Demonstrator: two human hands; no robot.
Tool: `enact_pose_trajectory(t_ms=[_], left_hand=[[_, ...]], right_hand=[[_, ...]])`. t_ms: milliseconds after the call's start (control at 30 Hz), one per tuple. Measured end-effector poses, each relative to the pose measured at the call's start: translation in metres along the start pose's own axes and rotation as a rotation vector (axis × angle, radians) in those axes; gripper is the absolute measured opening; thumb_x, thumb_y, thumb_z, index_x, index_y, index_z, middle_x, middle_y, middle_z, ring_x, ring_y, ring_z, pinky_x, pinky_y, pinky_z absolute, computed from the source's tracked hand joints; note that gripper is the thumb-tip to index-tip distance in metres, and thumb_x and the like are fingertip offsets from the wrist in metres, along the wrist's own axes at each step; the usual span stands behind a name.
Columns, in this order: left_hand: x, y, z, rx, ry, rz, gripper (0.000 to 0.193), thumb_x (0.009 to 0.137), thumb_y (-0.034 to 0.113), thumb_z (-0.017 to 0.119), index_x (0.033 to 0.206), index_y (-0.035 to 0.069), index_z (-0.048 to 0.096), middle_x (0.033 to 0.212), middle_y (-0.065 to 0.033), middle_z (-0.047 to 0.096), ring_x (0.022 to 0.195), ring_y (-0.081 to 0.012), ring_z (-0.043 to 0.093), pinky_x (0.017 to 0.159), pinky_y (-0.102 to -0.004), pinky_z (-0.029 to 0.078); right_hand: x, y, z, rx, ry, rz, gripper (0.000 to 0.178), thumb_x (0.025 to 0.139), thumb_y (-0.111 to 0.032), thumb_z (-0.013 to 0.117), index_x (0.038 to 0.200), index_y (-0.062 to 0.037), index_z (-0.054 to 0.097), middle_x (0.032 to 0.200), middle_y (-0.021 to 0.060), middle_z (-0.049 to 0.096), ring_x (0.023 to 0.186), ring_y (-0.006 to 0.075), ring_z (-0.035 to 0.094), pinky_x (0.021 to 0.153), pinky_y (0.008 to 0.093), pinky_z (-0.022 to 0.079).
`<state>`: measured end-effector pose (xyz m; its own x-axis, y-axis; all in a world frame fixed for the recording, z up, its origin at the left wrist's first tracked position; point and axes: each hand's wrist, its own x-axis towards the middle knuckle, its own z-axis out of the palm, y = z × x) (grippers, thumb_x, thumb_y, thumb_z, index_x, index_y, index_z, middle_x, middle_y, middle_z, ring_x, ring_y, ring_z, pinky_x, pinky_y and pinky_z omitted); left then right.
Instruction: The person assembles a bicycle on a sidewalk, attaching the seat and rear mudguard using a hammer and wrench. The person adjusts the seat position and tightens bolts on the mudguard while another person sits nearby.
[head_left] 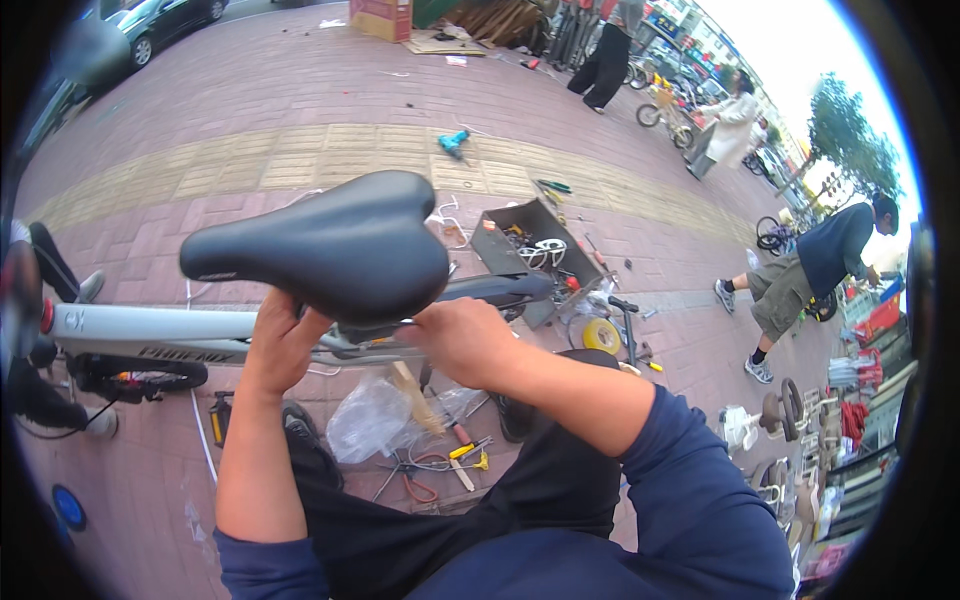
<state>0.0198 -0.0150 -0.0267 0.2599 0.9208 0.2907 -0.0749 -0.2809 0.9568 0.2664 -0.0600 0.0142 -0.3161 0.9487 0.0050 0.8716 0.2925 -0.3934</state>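
Observation:
A black bicycle saddle (pixel 330 245) sits above the light grey frame (pixel 150 328) of a bicycle, its nose toward the left. My left hand (pixel 283 340) is closed at the saddle's underside near the nose, its fingertips hidden beneath it. My right hand (pixel 465 342) is closed below the saddle's wide rear end, fingers curled inward. What sits in its grip is too small and hidden to make out. The clamp area under the saddle is mostly covered. Behind my right hand a black rear mudguard (pixel 500 290) extends to the right.
Past the bicycle stands an open metal toolbox (pixel 490 240) with parts inside. A teal power tool (pixel 453 143) lies farther off. Yellow tape (pixel 601 336), a clear plastic bag (pixel 368 418) and pliers (pixel 420 488) lie around my legs. One person (pixel 815 265) walks at right; another's shoe (pixel 92 287) shows left.

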Motion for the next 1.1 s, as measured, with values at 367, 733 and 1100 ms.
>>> enact_pose_trajectory(t_ms=[367,733,1100], left_hand=[[0.001,-0.021,-0.008,0.11,-0.007,0.19,0.034,0.1,0.023,0.067,0.123,-0.001,0.064,0.128,-0.009,0.061,0.117,-0.0237,0.057,0.104,-0.0377,0.041],[-0.007,-0.019,-0.01,0.241,0.008,0.191,0.038,0.101,0.028,0.066,0.12,-0.004,0.066,0.126,-0.0104,0.064,0.118,-0.0255,0.058,0.103,-0.0396,0.042],[-0.024,0.016,-0.039,-0.055,0.411,0.302,0.059,0.093,0.006,0.058,0.148,-0.001,0.039,0.141,-0.0097,0.052,0.128,-0.0211,0.049,0.11,-0.0381,0.035]], right_hand=[[0.009,-0.001,0.019,0.131,0.088,-0.021,0.037,0.099,-0.038,0.06,0.084,-0.004,0.06,0.074,0.0186,0.067,0.074,0.0443,0.067,0.066,0.054,0.052],[0.044,-0.017,0.153,0.771,0.569,-0.279,0.023,0.101,-0.027,0.062,0.108,-0.0052,0.067,0.089,0.0203,0.066,0.083,0.0427,0.066,0.07,0.0432,0.053],[-0.011,0.008,0.18,0.689,0.182,-0.215,0.033,0.102,-0.03,0.055,0.085,-0.0031,0.061,0.081,0.023,0.062,0.078,0.0436,0.062,0.07,0.0495,0.048]])
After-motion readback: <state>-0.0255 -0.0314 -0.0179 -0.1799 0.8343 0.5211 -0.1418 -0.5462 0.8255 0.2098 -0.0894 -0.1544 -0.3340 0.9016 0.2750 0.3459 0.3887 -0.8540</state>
